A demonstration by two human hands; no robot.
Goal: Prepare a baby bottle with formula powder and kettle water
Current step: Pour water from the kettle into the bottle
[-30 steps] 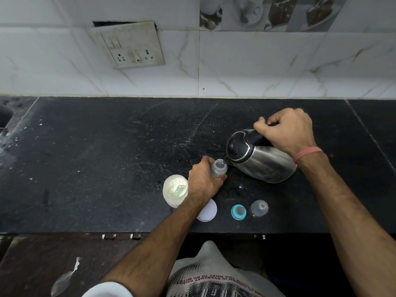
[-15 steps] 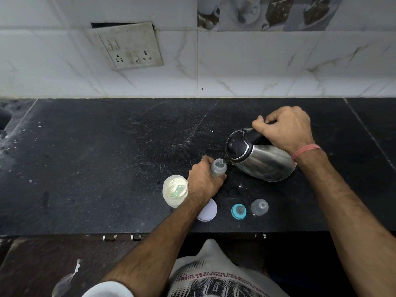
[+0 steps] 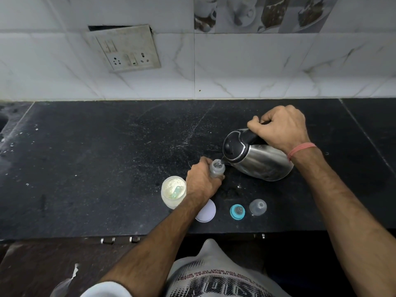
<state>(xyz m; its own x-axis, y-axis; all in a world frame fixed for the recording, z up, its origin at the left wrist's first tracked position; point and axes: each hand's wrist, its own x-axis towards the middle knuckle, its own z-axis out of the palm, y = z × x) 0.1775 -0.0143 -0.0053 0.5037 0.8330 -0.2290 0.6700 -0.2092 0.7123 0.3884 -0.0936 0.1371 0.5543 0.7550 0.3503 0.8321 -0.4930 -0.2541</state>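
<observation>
My left hand (image 3: 200, 182) grips a small clear baby bottle (image 3: 216, 168) standing upright on the black counter (image 3: 96, 168). My right hand (image 3: 278, 127) holds the black handle of a steel kettle (image 3: 257, 159), tilted left with its spout over the bottle's open mouth; water runs in. An open jar of formula powder (image 3: 173, 190) with a pale scoop inside stands just left of my left hand. Its white lid (image 3: 206, 211) lies partly under my forearm. The teal ring with the teat (image 3: 237, 211) and the clear bottle cap (image 3: 258, 207) rest near the front edge.
A tiled wall with a switch and socket plate (image 3: 126, 49) rises behind the counter. A sink edge (image 3: 3, 123) shows at the far left. A torn plastic scrap (image 3: 64, 284) lies on the floor below the counter's front edge.
Both hands, the bottle and the tilted kettle keep the same pose; the pouring goes on. Only the camera view has shifted slightly.
</observation>
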